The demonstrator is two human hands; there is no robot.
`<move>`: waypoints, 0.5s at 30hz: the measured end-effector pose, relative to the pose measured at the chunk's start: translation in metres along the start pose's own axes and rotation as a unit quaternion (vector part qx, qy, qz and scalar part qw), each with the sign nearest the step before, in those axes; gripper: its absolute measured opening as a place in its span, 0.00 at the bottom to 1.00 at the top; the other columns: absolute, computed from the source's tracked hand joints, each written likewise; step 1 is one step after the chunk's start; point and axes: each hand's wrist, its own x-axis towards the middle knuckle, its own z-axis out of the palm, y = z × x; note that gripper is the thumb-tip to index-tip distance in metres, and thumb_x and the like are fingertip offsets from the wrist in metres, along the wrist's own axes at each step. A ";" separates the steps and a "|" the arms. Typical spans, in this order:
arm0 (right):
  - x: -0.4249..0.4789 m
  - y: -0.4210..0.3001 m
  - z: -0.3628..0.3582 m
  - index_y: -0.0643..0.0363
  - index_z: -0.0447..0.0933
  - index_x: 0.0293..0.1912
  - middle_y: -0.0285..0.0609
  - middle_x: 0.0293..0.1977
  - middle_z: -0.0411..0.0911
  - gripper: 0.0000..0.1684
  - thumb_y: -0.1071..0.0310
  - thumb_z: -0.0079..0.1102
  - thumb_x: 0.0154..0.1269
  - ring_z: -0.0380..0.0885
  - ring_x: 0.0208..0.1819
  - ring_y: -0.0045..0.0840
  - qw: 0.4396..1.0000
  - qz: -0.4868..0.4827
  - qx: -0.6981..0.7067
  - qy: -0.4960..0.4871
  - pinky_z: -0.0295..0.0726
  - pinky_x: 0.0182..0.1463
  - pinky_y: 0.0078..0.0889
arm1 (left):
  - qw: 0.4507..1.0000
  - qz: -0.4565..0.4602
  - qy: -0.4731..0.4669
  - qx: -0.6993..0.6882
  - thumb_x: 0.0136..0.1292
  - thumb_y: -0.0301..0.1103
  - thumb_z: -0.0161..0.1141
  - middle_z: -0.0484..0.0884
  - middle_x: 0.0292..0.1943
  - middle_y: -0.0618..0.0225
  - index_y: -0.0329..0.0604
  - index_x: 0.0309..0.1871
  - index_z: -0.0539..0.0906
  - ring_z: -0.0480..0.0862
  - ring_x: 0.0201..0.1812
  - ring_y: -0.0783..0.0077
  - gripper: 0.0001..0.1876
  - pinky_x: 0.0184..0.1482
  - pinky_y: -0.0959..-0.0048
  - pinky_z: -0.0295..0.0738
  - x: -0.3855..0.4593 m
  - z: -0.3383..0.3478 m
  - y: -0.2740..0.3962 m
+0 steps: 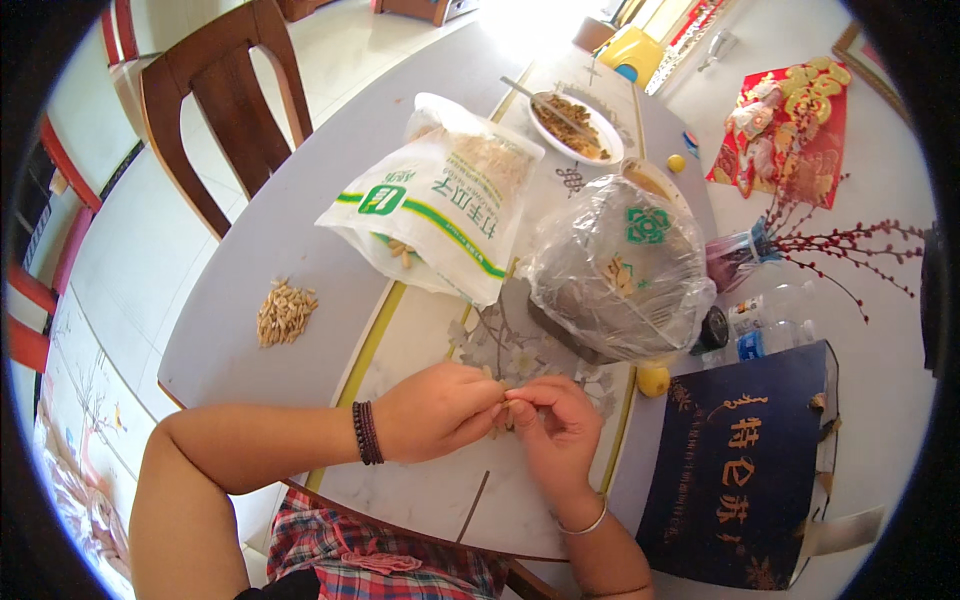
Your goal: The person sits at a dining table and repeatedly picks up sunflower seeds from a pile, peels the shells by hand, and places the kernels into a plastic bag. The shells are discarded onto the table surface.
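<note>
My left hand (442,412), with a dark beaded bracelet at the wrist, meets my right hand (559,431) over the table near its front edge. The fingertips of both hands pinch a small pale seed (508,403), mostly hidden by the fingers. Up and to the left lies a small pile of sunflower seeds (286,313). Beyond my hands lies a white and green printed seed bag (442,202), with a few seeds (402,253) showing at its open mouth. To its right, a clear plastic bag (622,300) spreads over a dark container, with some pale shells (619,274) in it.
A white dish of food (574,127) with a utensil stands farther back. On the right are a dark blue printed carton (739,465), a yellow fruit (653,380), plastic bottles (772,341) and a vase (739,255) with red-berried twigs. A wooden chair (225,97) stands at the far left.
</note>
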 end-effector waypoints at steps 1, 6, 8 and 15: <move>0.000 -0.001 0.001 0.63 0.85 0.41 0.40 0.38 0.81 0.06 0.77 0.69 0.64 0.79 0.36 0.23 0.999 -0.025 -0.030 0.002 0.77 0.39 0.23 | 1.000 -0.006 -0.008 0.001 0.64 0.27 0.60 0.78 0.30 0.56 0.38 0.39 0.76 0.79 0.36 0.50 0.04 0.38 0.55 0.73 -0.001 0.000 0.000; -0.001 -0.006 0.005 0.61 0.86 0.40 0.40 0.36 0.80 0.06 0.78 0.70 0.61 0.77 0.35 0.22 0.994 -0.074 -0.076 0.016 0.75 0.37 0.22 | 0.999 -0.020 0.002 0.034 0.64 0.28 0.60 0.77 0.28 0.57 0.39 0.38 0.75 0.79 0.34 0.50 0.05 0.36 0.54 0.72 -0.003 0.004 0.008; -0.003 -0.008 0.007 0.61 0.86 0.39 0.40 0.36 0.79 0.06 0.78 0.70 0.60 0.76 0.34 0.22 0.992 -0.084 -0.092 0.027 0.74 0.36 0.22 | 1.000 -0.013 0.007 0.026 0.64 0.28 0.60 0.77 0.28 0.57 0.39 0.37 0.75 0.79 0.34 0.50 0.05 0.36 0.54 0.72 -0.002 0.005 0.009; -0.006 -0.018 0.009 0.61 0.86 0.39 0.41 0.35 0.80 0.07 0.77 0.70 0.60 0.79 0.34 0.25 0.982 -0.117 -0.140 0.040 0.77 0.38 0.24 | 1.000 -0.020 -0.017 0.001 0.66 0.28 0.58 0.77 0.29 0.56 0.39 0.38 0.75 0.79 0.34 0.49 0.04 0.37 0.54 0.72 -0.006 0.007 0.006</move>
